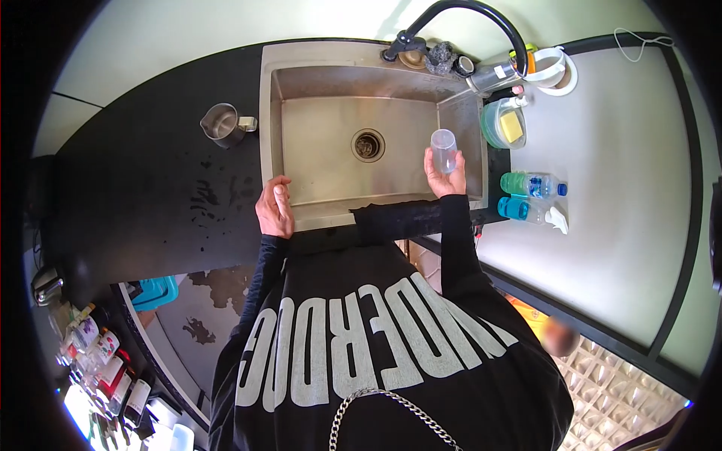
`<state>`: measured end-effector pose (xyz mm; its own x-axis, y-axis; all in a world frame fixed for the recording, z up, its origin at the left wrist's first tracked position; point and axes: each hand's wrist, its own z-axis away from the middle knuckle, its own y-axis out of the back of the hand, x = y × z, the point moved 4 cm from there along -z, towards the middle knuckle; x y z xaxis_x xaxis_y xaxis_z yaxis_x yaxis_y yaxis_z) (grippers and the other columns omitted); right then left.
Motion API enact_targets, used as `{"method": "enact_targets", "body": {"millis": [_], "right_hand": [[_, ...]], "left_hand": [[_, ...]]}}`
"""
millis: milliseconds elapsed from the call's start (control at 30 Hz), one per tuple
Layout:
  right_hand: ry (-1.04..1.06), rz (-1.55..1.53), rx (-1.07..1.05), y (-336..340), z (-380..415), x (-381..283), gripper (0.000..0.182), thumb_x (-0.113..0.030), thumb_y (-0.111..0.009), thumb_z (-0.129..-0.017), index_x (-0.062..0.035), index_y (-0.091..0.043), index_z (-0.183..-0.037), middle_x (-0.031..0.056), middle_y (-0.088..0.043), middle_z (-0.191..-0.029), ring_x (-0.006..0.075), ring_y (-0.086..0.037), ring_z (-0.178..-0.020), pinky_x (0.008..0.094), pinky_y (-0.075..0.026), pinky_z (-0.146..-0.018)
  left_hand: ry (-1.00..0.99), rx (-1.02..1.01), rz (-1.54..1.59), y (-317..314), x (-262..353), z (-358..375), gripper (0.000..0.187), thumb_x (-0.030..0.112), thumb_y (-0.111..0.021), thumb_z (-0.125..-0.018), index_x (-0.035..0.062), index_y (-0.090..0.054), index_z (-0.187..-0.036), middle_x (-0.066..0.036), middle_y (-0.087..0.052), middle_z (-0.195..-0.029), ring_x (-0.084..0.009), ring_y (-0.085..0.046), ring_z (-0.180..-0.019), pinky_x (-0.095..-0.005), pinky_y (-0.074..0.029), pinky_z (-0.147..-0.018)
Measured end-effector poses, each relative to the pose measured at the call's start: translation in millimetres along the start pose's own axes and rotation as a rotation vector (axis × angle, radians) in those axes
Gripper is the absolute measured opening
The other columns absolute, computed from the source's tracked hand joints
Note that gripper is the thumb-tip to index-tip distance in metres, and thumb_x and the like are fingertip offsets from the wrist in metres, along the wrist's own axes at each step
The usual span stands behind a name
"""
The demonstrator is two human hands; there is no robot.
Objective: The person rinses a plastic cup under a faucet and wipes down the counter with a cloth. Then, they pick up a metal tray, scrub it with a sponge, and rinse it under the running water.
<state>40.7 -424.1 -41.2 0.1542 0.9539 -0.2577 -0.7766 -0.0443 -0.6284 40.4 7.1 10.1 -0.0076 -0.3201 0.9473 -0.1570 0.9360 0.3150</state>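
Observation:
Over the right side of the sink (323, 173), my right hand (449, 183) is wrapped round a clear plastic cup (444, 152). The cup looks see-through, and I make out nothing in it. My left hand (274, 210) is at the sink's front left corner, beside the rim. Its fingers are loosely bent, the thumb stands a little apart, and no object shows in it. A round drain (368, 145) lies in the sink floor between the two hands.
A metal pitcher (223, 125) stands on the wet black counter (150, 180). The black faucet (481, 9) arches over the back right. Right of the sink are a tub with a yellow sponge (511, 127), a blue-capped bottle (538, 185) and a spray bottle (530, 213).

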Motion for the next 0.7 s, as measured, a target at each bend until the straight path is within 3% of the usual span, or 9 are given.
{"method": "enact_targets", "body": {"millis": [67, 200, 300, 333, 400, 467, 533, 567, 700], "right_hand": [[-0.463, -0.264, -0.074, -24, 17, 18, 0.061, -0.04, -0.076, -0.085, 0.0033, -0.054, -0.123, 0.0223, -0.057, -0.122, 0.0363, -0.061, -0.109, 0.0447, -0.058, -0.093], [-0.421, -0.118, -0.245, -62, 17, 16, 0.068, -0.042, -0.078, -0.083, 0.0063, -0.053, -0.124, 0.0218, -0.058, -0.123, 0.0348, -0.061, -0.11, 0.0432, -0.058, -0.092], [0.021, 0.601, -0.24, -86, 19, 13, 0.055, -0.038, -0.081, -0.083, -0.0011, -0.057, -0.116, 0.012, -0.06, -0.115, 0.0281, -0.062, -0.1, 0.0409, -0.059, -0.086], [0.019, 0.603, -0.242, -92, 18, 15, 0.055, -0.038, -0.081, -0.083, -0.0011, -0.057, -0.116, 0.012, -0.06, -0.115, 0.0281, -0.062, -0.1, 0.0409, -0.059, -0.086], [0.424, 0.967, -0.233, -112, 16, 7, 0.051, -0.028, -0.084, -0.082, -0.0059, -0.054, -0.117, 0.0058, -0.059, -0.114, 0.0238, -0.06, -0.098, 0.0377, -0.059, -0.081], [0.504, 0.958, -0.193, -124, 17, 8, 0.063, -0.02, -0.085, -0.08, -0.009, -0.046, -0.127, 0.0026, -0.056, -0.121, 0.0211, -0.058, -0.106, 0.0368, -0.055, -0.086], [0.869, 0.987, -0.314, -140, 23, 5, 0.074, -0.017, -0.086, -0.079, -0.0101, -0.037, -0.135, 0.0039, -0.051, -0.13, 0.0212, -0.056, -0.114, 0.0406, -0.048, -0.095], [0.868, 1.052, -0.355, -142, 20, 4, 0.077, -0.016, -0.086, -0.079, -0.0113, -0.036, -0.138, 0.0081, -0.047, -0.137, 0.0226, -0.054, -0.119, 0.0447, -0.042, -0.1], [0.74, 1.1, -0.232, -137, 21, 2, 0.081, -0.014, -0.085, -0.079, -0.0084, -0.033, -0.141, 0.013, -0.045, -0.14, 0.026, -0.053, -0.123, 0.0403, -0.045, -0.1]], "left_hand": [[-0.01, 0.0, -0.009, 0, -2, -1, 0.052, 0.046, -0.039, -0.106, 0.0003, -0.064, -0.101, -0.005, -0.048, -0.067, -0.0158, -0.05, -0.062, -0.0291, -0.043, -0.062], [0.002, -0.005, -0.008, 0, -2, 0, 0.05, 0.044, -0.039, -0.106, 0.0006, -0.064, -0.101, -0.007, -0.05, -0.068, -0.0182, -0.052, -0.063, -0.0309, -0.044, -0.063], [0.002, -0.007, -0.012, 1, -1, 0, 0.051, 0.045, -0.039, -0.106, 0.0007, -0.064, -0.101, -0.007, -0.05, -0.068, -0.0184, -0.052, -0.063, -0.0312, -0.044, -0.063], [0.002, -0.004, -0.013, 1, -1, 0, 0.051, 0.045, -0.039, -0.106, 0.0007, -0.064, -0.101, -0.007, -0.05, -0.068, -0.0184, -0.052, -0.063, -0.0312, -0.044, -0.063], [-0.013, -0.015, 0.013, 0, -1, -1, 0.051, 0.045, -0.039, -0.106, 0.0004, -0.064, -0.101, -0.008, -0.051, -0.069, -0.019, -0.052, -0.063, -0.0315, -0.045, -0.063], [-0.02, -0.008, 0.005, 1, 1, -1, 0.052, 0.045, -0.039, -0.106, 0.0002, -0.064, -0.101, -0.008, -0.051, -0.069, -0.0189, -0.052, -0.063, -0.0314, -0.044, -0.063], [-0.03, -0.002, -0.002, 1, 2, -1, 0.052, 0.045, -0.038, -0.106, 0.0, -0.063, -0.101, -0.008, -0.051, -0.07, -0.0188, -0.052, -0.063, -0.0313, -0.044, -0.063], [-0.028, 0.0, 0.001, 1, 1, 0, 0.052, 0.045, -0.038, -0.106, -0.0001, -0.063, -0.101, -0.008, -0.051, -0.069, -0.0188, -0.052, -0.063, -0.0313, -0.044, -0.063], [-0.011, 0.002, 0.019, 1, -2, 0, 0.052, 0.045, -0.038, -0.106, -0.0001, -0.063, -0.101, -0.008, -0.05, -0.069, -0.0185, -0.052, -0.063, -0.0313, -0.044, -0.064]]}}
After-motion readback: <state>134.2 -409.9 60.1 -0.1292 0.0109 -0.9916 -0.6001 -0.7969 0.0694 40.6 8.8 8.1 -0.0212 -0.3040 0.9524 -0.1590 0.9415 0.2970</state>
